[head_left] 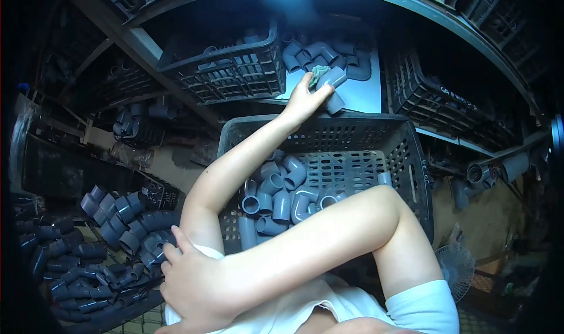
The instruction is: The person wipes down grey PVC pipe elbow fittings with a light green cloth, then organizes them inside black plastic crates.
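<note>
My left hand (302, 102) reaches far up to a shelf and grips a grey pipe elbow (333, 77) together with a small greenish cloth (319, 71). More grey elbows (314, 53) lie piled on the shelf just behind it. Below my forearm stands a black plastic crate (352, 131) partly filled with grey elbows (282, 196). My right arm crosses in front of my body, and my right hand (188, 281) rests on my left upper arm by my white shirt, holding nothing.
A heap of grey pipe elbows (111, 222) lies at the left. Black crates (235, 69) stand on the shelf on both sides of the pile. A small fan (455, 266) sits at the lower right, with larger pipe fittings (487, 169) above it.
</note>
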